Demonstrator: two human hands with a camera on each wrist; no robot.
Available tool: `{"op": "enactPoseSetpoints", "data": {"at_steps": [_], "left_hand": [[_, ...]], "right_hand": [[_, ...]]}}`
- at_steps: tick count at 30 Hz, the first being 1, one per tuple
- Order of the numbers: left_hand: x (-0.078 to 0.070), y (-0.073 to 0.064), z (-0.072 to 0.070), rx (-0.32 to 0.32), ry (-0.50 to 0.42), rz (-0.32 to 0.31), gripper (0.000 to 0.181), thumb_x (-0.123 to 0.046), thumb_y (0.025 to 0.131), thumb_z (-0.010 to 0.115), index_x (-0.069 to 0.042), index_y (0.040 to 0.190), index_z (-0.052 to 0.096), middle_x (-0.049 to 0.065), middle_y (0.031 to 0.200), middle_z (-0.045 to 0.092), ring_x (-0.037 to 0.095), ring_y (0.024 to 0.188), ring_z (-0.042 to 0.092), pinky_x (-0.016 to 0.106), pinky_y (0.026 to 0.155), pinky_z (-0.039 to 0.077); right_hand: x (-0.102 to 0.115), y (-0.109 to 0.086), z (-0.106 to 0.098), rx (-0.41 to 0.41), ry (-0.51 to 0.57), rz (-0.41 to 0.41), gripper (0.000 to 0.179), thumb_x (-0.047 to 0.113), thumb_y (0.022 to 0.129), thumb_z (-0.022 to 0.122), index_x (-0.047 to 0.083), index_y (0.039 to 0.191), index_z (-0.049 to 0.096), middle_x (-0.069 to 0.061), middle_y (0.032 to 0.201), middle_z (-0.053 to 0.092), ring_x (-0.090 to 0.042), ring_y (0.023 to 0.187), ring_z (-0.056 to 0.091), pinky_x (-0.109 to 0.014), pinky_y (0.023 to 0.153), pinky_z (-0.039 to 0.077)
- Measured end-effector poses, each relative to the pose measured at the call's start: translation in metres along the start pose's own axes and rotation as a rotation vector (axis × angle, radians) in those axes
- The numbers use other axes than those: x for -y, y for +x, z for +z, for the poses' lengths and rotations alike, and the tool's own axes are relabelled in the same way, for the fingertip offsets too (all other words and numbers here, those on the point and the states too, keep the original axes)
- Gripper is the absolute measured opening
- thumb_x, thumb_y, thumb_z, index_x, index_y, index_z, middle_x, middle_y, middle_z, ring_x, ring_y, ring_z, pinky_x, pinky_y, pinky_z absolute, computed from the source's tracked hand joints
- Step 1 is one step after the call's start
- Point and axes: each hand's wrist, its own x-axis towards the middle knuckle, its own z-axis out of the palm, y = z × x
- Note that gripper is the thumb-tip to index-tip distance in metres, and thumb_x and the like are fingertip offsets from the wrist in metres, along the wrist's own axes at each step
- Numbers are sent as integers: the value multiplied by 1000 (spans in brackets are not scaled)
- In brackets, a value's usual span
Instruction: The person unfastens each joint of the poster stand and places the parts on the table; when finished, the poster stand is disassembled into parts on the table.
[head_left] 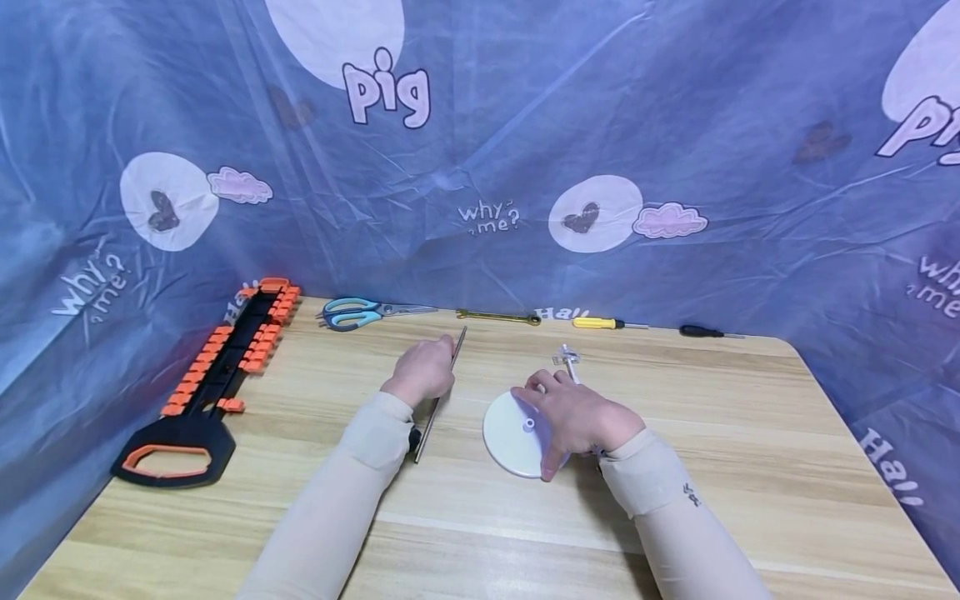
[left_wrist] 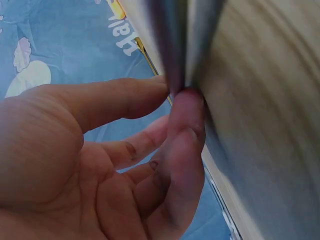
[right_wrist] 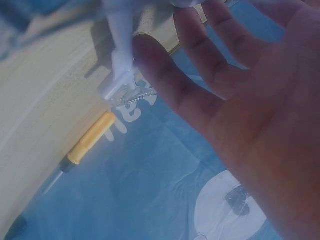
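Observation:
My left hand (head_left: pixel 422 372) pinches a thin grey metal rod (head_left: pixel 427 433) between thumb and fingertips, left of the table's middle. The rod slants just over the wood; in the left wrist view its near part (left_wrist: pixel 204 37) is blurred. To the right, my right hand (head_left: pixel 581 417) grips a white round disc (head_left: pixel 510 442) by its rim, thumb on the near edge and fingers across the far side. A small raised hub (head_left: pixel 528 424) shows on the disc. Beyond these fingers, a white stem (head_left: pixel 571 369) with a clear plastic end piece (right_wrist: pixel 131 95) sticks out; its other end is hidden.
Along the table's back edge lie blue-handled scissors (head_left: pixel 352 314), a wrench (head_left: pixel 498 317), a yellow screwdriver (head_left: pixel 596 323) and a black screwdriver (head_left: pixel 701 332). A black rack with orange clips (head_left: pixel 225 358) lies at the left. Patterned blue cloth (head_left: pixel 450 167) hangs behind.

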Motion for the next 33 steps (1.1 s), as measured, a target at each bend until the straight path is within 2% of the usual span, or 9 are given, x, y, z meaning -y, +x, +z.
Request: {"op": "enactPoseSetpoints", "data": {"at_steps": [8,18,29,33], "left_hand": [[-1,1,1,-2,33,-1,31,1,97,62,-8,126,62,11,106,71,27,95,67,41,75,56],[-1,1,2,-4,41,3,29,0,98,61,-8,126,62,11,105,71,27,93,66,40,72,55],[2,2,2,-4,42,1,30,-3,97,62,-9,126,62,11,108,71,29,97,67,43,75,55],[1,-1,-3,-14,38,-6,34,-20,101,67,-10,133,59,12,111,72,32,101,68,45,77,57]], "right_hand": [[0,0,0,3,-3,2,127,35,49,109,18,159,48,-6,150,48,-31,128,46,-49,106,51],[0,1,0,8,-8,4,127,35,49,109,19,160,48,-5,149,48,-31,128,46,-49,106,51],[0,3,1,7,-9,12,128,35,49,109,19,160,48,-4,150,47,-30,128,46,-49,106,50],[-6,-3,-7,-6,84,-31,126,44,57,105,12,162,43,-14,158,45,-39,138,47,-57,111,48]]}}
